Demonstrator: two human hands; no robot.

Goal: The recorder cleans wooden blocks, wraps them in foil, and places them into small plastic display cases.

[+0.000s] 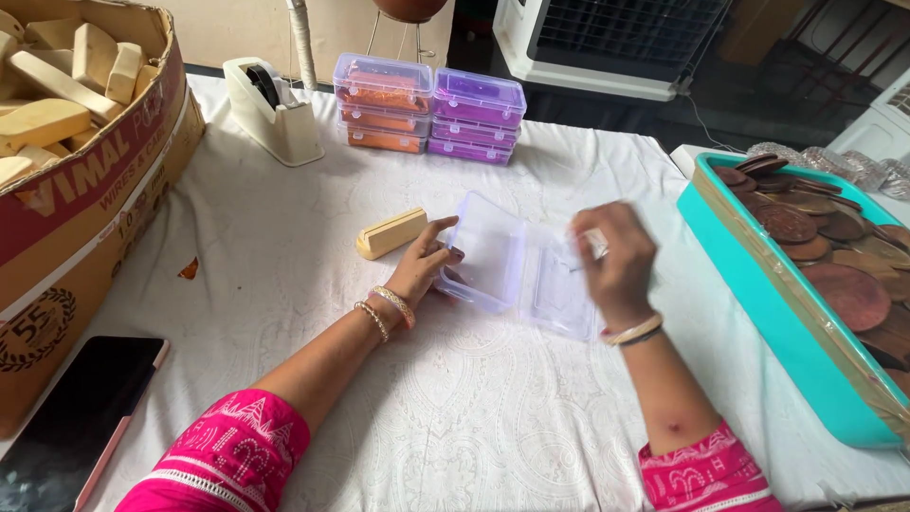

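Left hand (424, 268): grasps the left edge of the clear box (517, 265), which lies open on the white cloth.
Right hand (616, 261): blurred, over the box lid; closed or loose, I cannot tell.
Risk: the hinged lid may snap or slide if pressed unevenly.
Wooden block (391, 232): just left of the box.
Stacked boxes (428, 104): behind it, filled orange and purple.
Teal tray (758, 284): right of it, holds brown discs.
Carton (85, 180): far left, holds blocks.
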